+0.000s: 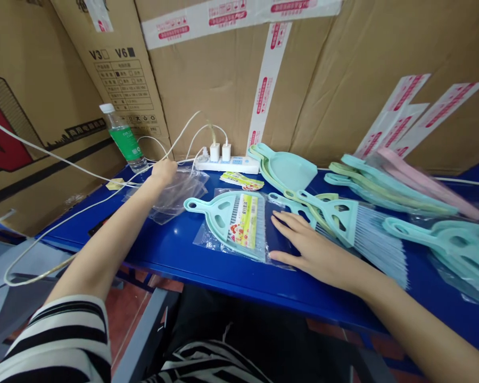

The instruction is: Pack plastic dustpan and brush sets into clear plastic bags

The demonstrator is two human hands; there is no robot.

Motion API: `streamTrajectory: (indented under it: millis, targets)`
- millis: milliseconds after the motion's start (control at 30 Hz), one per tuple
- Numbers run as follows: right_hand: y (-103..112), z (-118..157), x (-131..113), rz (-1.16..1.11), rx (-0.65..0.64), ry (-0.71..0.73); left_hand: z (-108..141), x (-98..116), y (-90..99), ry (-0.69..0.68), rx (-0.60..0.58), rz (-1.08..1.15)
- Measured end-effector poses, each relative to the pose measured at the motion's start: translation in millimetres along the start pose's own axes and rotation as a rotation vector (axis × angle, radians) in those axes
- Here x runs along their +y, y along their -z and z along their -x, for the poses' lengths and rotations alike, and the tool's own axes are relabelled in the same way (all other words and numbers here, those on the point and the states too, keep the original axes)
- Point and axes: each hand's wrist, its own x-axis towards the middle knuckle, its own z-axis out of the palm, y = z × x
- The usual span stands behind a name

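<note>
My left hand (164, 171) is closed at the far left of the table, over a pile of clear plastic bags (175, 194); what its fingers hold is hidden. My right hand (303, 242) lies flat with fingers spread on the edge of a clear bag. That bag contains a teal dustpan and brush set (219, 215) with a yellow-green label card (245, 221) on top. Right of it, loose brushes (345, 218) with pale blue bristles lie partly behind my right hand. A loose label card (242, 181) rests behind the bagged set.
A white power strip (237, 165) with chargers and cables runs along the cardboard at the back. A green-labelled bottle (125, 141) stands back left. Teal dustpans (291, 167) lie at the back, stacked green, teal and pink ones (391, 186) further right, and bagged sets (459, 244) at far right.
</note>
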Motion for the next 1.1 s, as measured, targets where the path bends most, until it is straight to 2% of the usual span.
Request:
streamTrajectory:
  millis: [100,233,367,467,500,533,633,800,1000,1100]
  targets:
    - [0,1,0,0.005,0.009,0.007,3,2,-1.2,-0.003,-0.017,-0.047]
    - [0,2,0,0.027,0.025,0.027,21,13,6.7,-0.041,0.016,-0.098]
    - [-1,2,-1,0.062,0.042,0.049,46,32,22.6,-0.281,0.091,-0.049]
    - [1,2,-4,0.090,0.066,0.068,62,48,27.0,-0.613,0.010,0.088]
    - [2,2,-5,0.097,0.080,0.074,65,53,25.8,-0.672,-0.032,0.111]
    - [3,2,-6,0.100,0.095,0.079,68,56,23.5,-0.693,-0.049,0.122]
    - [9,2,-7,0.075,0.122,0.085,68,60,12.9,-0.683,-0.002,0.153]
    - [14,-1,-1,0.026,0.230,0.092,59,51,-0.4,-0.804,-0.030,0.378]
    - [11,-8,10,0.070,0.438,0.115,58,48,-2.9,-0.950,0.004,0.464]
    - [11,-9,9,0.047,0.415,0.107,62,56,-2.0,-0.971,0.034,0.439]
